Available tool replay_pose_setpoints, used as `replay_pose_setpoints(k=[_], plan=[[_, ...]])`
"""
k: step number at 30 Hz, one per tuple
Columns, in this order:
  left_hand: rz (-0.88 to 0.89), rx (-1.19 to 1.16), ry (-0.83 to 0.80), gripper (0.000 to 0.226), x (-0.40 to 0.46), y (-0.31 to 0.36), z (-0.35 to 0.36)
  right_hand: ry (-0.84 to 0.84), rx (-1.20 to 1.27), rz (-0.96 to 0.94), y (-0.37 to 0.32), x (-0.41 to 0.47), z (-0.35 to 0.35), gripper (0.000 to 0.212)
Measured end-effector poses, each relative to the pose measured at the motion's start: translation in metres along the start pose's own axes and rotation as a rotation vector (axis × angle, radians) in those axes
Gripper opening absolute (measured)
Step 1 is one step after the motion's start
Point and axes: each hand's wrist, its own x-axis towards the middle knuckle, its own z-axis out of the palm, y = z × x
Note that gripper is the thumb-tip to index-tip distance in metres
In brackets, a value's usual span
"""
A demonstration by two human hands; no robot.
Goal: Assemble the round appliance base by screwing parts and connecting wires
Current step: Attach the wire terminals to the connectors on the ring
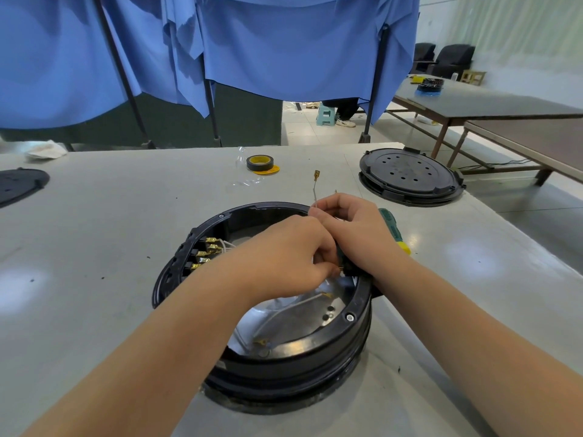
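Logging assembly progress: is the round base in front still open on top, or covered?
Open. The round base shows bare metal floor, wires and brass terminals inside; a perforated cover lies apart on the table.

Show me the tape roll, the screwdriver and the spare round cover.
tape roll (pixel 259 163), head view, top face of roll.
screwdriver (pixel 390 223), head view, green handle.
round cover (pixel 409 175), head view, flat top.
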Motion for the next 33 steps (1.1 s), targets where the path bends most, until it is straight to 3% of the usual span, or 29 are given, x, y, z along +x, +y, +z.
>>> replay_pose_setpoints(k=[8, 14, 20, 22, 26, 33], plan=[[-0.004, -0.001, 0.022, 0.016, 0.0, 0.002, 0.001, -0.001, 0.016, 0.002, 0.0, -0.001, -0.002, 0.003], [-0.067, -0.154, 0.021, 0.021, -0.003, -0.004, -0.008, -0.002, 0.015, 0.027, -0.001, -0.002, -0.002, 0.002], [-0.16, -0.208, 0.541, 0.012, 0.003, -0.012, -0.016, -0.003, -0.001, 0.004, -0.004, -0.004, -0.002, 0.003], [-0.19, -0.223, 0.635, 0.005, 0.003, -0.014, -0.017, -0.007, -0.006, -0.014, -0.004, -0.004, -0.002, 0.003], [-0.202, -0.208, 0.623, 0.02, 0.004, -0.016, -0.016, -0.04, 0.012, -0.025, -0.004, -0.005, -0.002, 0.004], [-0.127, -0.255, 0.59, 0.007, 0.003, -0.013, -0.017, -0.129, -0.004, -0.082, -0.006, -0.005, -0.003, 0.009]])
